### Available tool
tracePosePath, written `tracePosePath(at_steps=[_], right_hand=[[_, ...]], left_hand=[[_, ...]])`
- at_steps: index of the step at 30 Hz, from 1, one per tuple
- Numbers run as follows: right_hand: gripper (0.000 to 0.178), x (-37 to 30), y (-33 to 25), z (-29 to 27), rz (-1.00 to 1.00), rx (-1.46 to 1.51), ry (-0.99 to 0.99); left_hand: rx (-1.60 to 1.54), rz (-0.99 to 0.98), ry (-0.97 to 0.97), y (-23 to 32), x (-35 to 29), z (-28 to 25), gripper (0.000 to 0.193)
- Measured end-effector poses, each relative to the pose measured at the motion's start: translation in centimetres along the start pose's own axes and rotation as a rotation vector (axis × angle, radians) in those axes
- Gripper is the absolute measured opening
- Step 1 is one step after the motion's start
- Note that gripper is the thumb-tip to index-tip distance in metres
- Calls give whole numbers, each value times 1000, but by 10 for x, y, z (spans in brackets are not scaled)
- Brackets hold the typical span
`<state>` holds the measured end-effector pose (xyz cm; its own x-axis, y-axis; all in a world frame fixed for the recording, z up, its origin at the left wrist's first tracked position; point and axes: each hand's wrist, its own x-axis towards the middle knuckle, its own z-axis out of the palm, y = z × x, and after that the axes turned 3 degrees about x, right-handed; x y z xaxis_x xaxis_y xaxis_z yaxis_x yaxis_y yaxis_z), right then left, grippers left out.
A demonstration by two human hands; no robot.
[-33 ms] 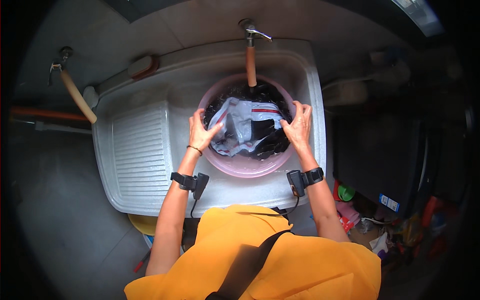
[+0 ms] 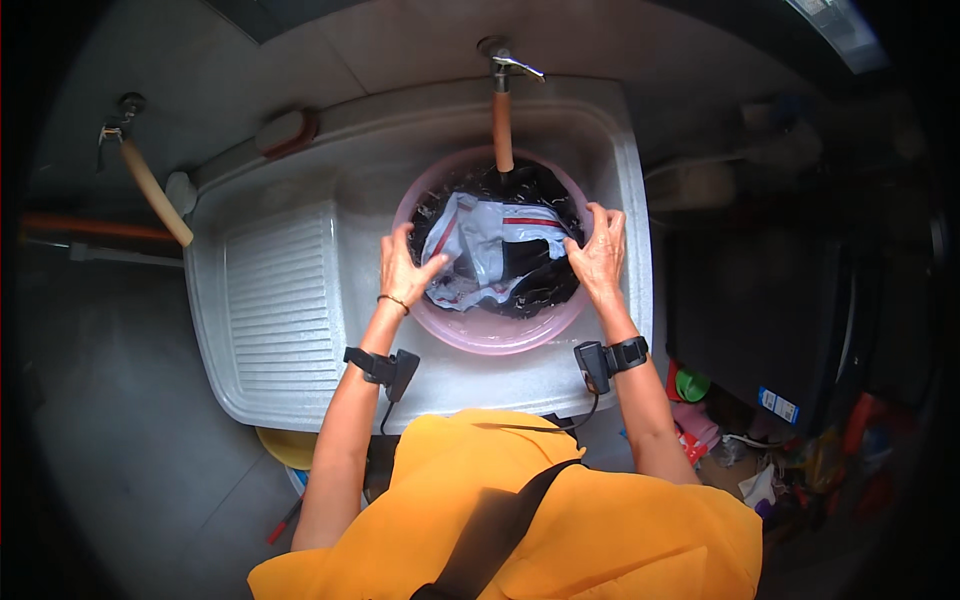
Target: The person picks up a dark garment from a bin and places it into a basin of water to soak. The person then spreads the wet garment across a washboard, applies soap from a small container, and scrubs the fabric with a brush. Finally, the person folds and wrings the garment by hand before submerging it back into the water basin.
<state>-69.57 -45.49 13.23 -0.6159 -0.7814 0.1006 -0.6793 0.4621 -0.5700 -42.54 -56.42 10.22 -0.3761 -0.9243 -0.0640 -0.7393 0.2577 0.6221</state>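
A pink round basin (image 2: 490,345) stands in the sink, holding water and wet laundry. On top floats a white and black garment (image 2: 487,240) with red stripes; darker cloth (image 2: 540,182) lies around it, partly under water. My left hand (image 2: 402,270) grips the basin's left side, thumb over the inside and fingers along the rim. Opposite it, my right hand (image 2: 599,255) holds the right rim the same way, its thumb close to the garment's edge. Above the basin's far side hangs an orange hose (image 2: 502,130) from a tap (image 2: 500,65).
The grey stone sink (image 2: 385,375) has a ribbed washboard (image 2: 278,310) on its left. A second tap with a hose (image 2: 155,190) is at the far left. A reddish-brown brush-like object (image 2: 287,133) rests on the back ledge. Mixed items, including a green cup (image 2: 692,384), lie at the lower right.
The garment has shifted slightly in the water, and the basin has moved very slightly. Both hands stay at its rim, the left a little lower.
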Motion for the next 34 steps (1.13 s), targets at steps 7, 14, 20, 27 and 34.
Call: tracePosePath(at_steps=[7, 14, 20, 27, 34], right_hand=[[56, -40, 4, 44, 97, -35, -370], [52, -39, 0, 83, 115, -145, -498], [58, -35, 16, 111, 233, -229, -600], [59, -19, 8, 93, 228, -288, -683], [56, -9, 56, 8, 389, 450, -687]], left_hand=[[175, -238, -327, -8, -31, 64, 73], [363, -344, -644, -18, -18, 94, 67], [366, -399, -827, -13, -3, 91, 62], [311, -291, -688, -4, -4, 52, 53], [-110, -306, -226, -25, -6, -18, 31]])
